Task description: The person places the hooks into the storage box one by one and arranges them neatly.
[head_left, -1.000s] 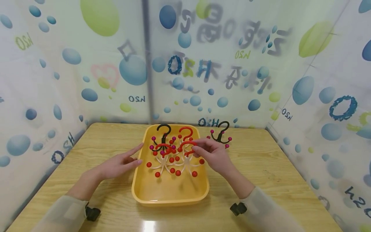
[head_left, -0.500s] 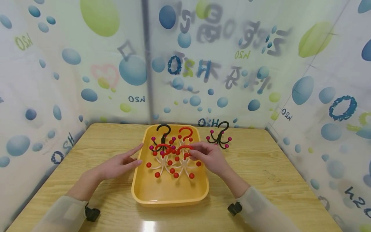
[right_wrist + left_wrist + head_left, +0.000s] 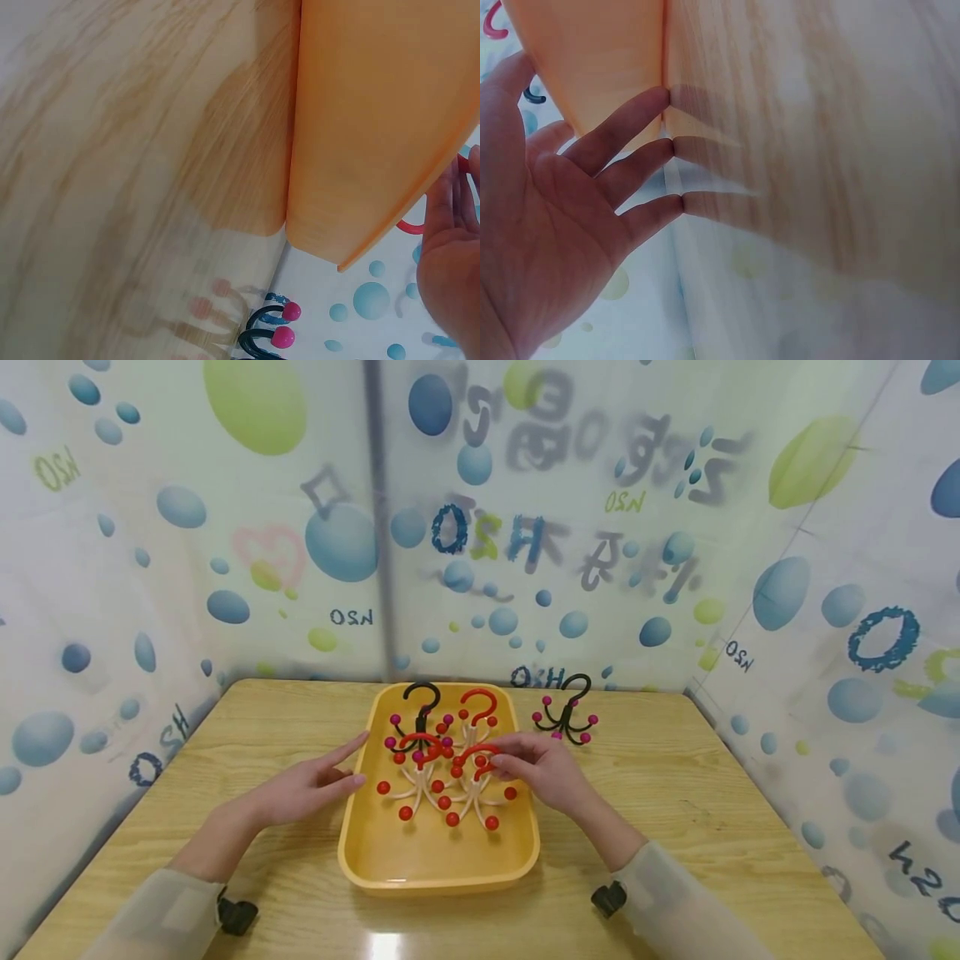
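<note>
My right hand [image 3: 551,777] pinches the red hook of a white multi-arm hanger [image 3: 474,792] with red ball tips, at the right side of the yellow tray [image 3: 438,885]. In the right wrist view the hand [image 3: 454,262] shows beyond the tray's wall. My left hand [image 3: 300,789] is at the tray's left rim, thumb and forefinger touching it. In the left wrist view its other fingers [image 3: 637,169] extend straight, tips at the table. Also in the tray are another white hanger [image 3: 420,777] in front, a third white one [image 3: 472,737] behind, and a black hanger [image 3: 422,724] with magenta balls.
A second black hanger [image 3: 566,718] with magenta balls stands on the wooden table [image 3: 660,793], right of the tray's back corner. A curtain with blue and green dots [image 3: 502,621] rises behind the table and along both sides.
My right hand has moved the white hanger a little left and toward me, lower into the tray. My left hand has stayed at the rim.
</note>
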A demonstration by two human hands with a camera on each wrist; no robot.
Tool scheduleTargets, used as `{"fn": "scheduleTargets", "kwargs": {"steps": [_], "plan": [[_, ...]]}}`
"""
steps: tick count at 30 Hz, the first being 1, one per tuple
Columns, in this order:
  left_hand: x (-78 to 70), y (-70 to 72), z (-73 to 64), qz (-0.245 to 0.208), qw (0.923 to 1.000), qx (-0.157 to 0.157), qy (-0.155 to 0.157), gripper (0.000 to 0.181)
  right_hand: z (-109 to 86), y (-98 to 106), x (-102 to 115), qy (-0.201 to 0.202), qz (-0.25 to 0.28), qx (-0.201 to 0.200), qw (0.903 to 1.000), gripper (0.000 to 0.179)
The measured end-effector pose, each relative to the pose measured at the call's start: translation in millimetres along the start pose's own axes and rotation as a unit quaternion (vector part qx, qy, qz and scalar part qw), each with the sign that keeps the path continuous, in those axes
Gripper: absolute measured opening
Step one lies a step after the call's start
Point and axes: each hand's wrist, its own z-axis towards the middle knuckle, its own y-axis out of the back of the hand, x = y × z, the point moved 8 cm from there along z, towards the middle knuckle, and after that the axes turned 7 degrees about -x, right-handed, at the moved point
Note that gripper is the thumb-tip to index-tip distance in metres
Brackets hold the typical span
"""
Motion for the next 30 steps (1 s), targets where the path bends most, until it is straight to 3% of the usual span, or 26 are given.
{"fn": "scheduleTargets", "kwargs": {"steps": [19,30], "plan": [[-1.5,-1.1,-2.8,-0.004,1.0,0.0,-0.003,0.084,-1.0,-0.2,-5.7,-0.008,-0.006,0.009,0.9999,0.029],[-2.6,-0.4,-2.8,-0.002,1.0,0.0,0.001,0.084,-7.3,22.0,-8.0,-0.01,-0.023,-0.011,0.9996,0.037]]}}
